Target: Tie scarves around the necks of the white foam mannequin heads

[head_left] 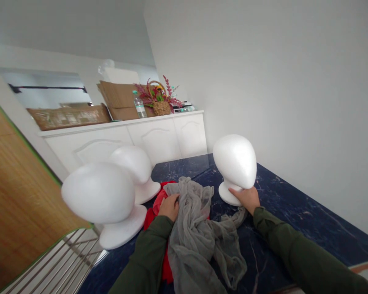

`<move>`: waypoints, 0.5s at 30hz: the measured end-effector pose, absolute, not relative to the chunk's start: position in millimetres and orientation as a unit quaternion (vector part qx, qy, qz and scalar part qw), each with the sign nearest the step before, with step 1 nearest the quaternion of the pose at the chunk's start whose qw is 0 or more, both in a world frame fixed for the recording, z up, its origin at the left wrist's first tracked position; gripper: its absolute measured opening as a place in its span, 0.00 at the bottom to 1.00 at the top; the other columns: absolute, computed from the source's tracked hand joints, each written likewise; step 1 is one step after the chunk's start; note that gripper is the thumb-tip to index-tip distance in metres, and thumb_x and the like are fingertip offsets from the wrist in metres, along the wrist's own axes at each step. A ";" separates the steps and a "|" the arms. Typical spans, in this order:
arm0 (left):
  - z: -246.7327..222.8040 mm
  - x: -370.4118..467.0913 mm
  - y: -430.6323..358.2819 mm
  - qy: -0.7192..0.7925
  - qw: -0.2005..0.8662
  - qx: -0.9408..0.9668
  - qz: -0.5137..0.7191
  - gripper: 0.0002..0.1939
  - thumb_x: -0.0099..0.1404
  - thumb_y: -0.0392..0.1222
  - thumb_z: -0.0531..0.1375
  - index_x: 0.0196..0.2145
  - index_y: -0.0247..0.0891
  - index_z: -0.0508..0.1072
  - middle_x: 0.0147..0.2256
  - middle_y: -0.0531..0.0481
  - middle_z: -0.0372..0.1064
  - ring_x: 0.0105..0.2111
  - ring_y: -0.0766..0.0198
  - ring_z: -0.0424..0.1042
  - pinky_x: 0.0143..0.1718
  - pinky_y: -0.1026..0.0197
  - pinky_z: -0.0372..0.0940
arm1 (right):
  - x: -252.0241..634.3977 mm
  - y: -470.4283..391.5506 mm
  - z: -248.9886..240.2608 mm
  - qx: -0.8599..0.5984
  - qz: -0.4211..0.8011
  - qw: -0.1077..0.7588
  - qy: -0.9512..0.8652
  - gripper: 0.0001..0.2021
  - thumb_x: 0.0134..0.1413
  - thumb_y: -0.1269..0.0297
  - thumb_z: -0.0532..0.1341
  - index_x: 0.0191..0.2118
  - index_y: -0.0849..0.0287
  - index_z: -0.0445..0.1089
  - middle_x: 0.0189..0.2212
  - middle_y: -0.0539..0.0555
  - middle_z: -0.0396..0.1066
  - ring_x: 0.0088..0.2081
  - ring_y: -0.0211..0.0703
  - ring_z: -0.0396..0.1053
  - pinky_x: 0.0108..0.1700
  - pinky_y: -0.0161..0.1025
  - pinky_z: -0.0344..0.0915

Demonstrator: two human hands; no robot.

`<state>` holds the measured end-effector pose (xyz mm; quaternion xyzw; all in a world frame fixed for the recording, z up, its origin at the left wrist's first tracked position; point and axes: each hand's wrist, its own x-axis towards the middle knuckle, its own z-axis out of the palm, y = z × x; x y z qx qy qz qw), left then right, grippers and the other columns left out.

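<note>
My right hand (247, 199) grips a white foam mannequin head (234, 157) low at its neck and base, with the thumb in front. The head stands upright on the dark table. My left hand (169, 207) is closed at the left edge of a crumpled grey scarf (193, 228); its fingertips are partly hidden. Beneath the scarf and beside that hand lies a red cloth (150, 218). One end of the grey scarf trails toward my right wrist. Two more white foam heads, the nearer one (101, 194) and the farther one (135, 163), stand on the left.
The dark blue marbled table (294, 212) meets a plain wall on the right. Behind it, a white cabinet (155, 136) carries cardboard boxes (116, 98), a water bottle (139, 106) and a flower basket (161, 108). A metal rack (61, 257) and a wooden panel (21, 175) are at left.
</note>
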<state>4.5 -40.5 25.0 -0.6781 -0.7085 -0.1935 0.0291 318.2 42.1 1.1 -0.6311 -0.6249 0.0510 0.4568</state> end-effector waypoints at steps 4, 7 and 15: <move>39.7 8.7 -51.8 -0.652 0.091 -0.688 -0.305 0.20 0.59 0.38 0.46 0.48 0.34 0.61 0.49 0.44 0.63 0.50 0.61 0.60 0.54 0.56 0.50 | 319.8 36.9 4.6 -0.596 0.058 0.501 -0.625 0.30 0.34 0.43 0.59 0.39 0.64 0.68 0.38 0.63 0.69 0.43 0.54 0.65 0.46 0.44 0.58; 57.8 28.3 -67.4 -0.588 0.106 -0.701 -0.391 0.20 0.59 0.43 0.49 0.48 0.34 0.61 0.47 0.44 0.63 0.48 0.59 0.61 0.52 0.55 0.53 | 312.6 24.9 5.8 -0.556 0.093 0.536 -0.628 0.29 0.36 0.45 0.58 0.40 0.64 0.68 0.37 0.61 0.70 0.44 0.53 0.64 0.49 0.46 0.56; 86.7 109.6 -85.8 -0.477 -0.102 -0.771 -0.409 0.46 0.43 0.50 0.64 0.55 0.34 0.47 0.52 0.40 0.55 0.52 0.53 0.56 0.52 0.51 0.52 | 261.3 -25.9 9.3 -0.360 0.195 0.543 -0.733 0.27 0.39 0.50 0.60 0.46 0.58 0.65 0.43 0.56 0.68 0.48 0.50 0.62 0.50 0.46 0.58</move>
